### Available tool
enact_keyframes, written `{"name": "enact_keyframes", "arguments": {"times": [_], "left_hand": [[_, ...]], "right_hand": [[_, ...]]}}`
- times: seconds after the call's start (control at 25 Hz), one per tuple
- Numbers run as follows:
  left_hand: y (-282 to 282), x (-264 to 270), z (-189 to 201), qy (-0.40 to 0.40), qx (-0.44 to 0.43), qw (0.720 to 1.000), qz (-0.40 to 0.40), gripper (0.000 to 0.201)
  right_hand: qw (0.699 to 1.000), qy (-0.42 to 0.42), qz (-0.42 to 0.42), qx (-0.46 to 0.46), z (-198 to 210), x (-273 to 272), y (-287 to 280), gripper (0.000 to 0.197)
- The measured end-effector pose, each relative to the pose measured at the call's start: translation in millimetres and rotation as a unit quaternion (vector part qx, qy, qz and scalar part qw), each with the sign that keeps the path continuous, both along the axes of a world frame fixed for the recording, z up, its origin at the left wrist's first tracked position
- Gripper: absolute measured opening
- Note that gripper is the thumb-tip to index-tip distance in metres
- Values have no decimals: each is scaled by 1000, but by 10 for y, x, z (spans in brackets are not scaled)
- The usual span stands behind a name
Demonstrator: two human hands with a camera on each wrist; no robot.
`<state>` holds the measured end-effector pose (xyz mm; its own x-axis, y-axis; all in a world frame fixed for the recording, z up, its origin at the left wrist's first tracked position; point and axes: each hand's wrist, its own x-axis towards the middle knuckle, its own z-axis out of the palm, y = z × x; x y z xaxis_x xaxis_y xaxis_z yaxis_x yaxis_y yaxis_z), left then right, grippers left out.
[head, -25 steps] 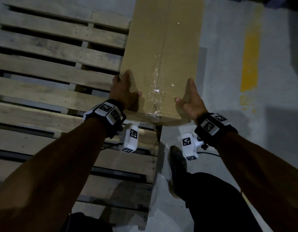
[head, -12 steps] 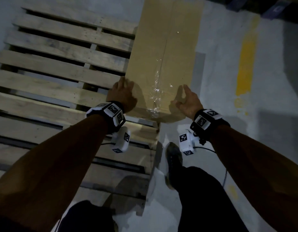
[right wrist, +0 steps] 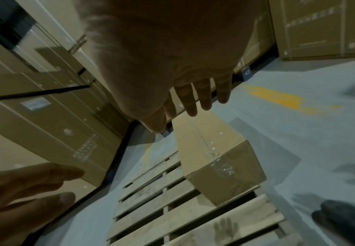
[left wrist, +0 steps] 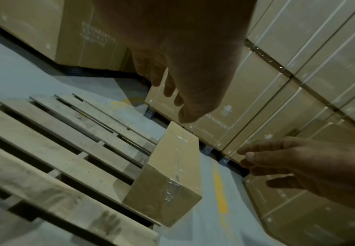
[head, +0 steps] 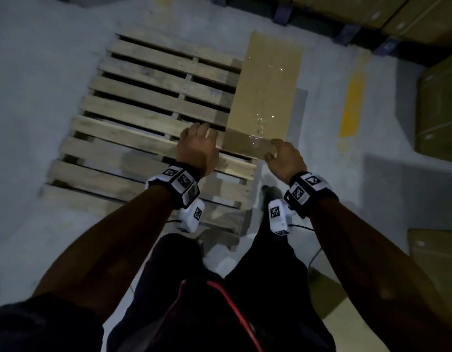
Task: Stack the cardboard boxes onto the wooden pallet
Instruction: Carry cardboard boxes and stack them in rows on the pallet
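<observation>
From the head view, the long cardboard box lies along the right edge of the wooden pallet. The left hand and right hand hang loose, holding nothing.

From the left wrist, it looks stiff and maybe light. Hold both ends.

From the right wrist, stacked boxes crowd close.

Cardboard box on wooden pallet right edge; both hands above, empty.

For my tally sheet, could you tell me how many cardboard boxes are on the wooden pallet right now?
1. A single cardboard box lies along the right edge of the wooden pallet; nothing else is on it.
</observation>
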<state>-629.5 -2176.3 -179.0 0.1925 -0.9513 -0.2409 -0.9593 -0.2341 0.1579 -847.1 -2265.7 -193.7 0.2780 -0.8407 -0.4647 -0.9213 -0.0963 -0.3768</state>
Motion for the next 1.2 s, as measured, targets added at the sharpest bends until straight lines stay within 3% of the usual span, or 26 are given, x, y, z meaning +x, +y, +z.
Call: {"name": "enact_keyframes", "arguments": {"times": [0.12,0.24,0.48,0.68,0.96,1.2], "left_hand": [[499,70,576,-18,8,1000,-4,51],[924,108,969,-39,-42,998,10,50],[1658,123,1289,-35,-111,990,78,43],[2691,16,1409,-40,-140,972,184,40],[4157,188,1444,-50,-167,916,362,39],[5474,769,1412,-72,-188,852,483,39]], "right_hand": [[1000,-11,12,-22,488,109,563,53],[998,-19,40,-42,850,260,926,54],[985,-27,146,-91,1255,597,1370,53],[958,-64,265,-87,1470,829,1977,57],[897,-107,420,-87,1774,1531,3121,56],[837,-106,528,-98,1818,2563,4308,55]]}}
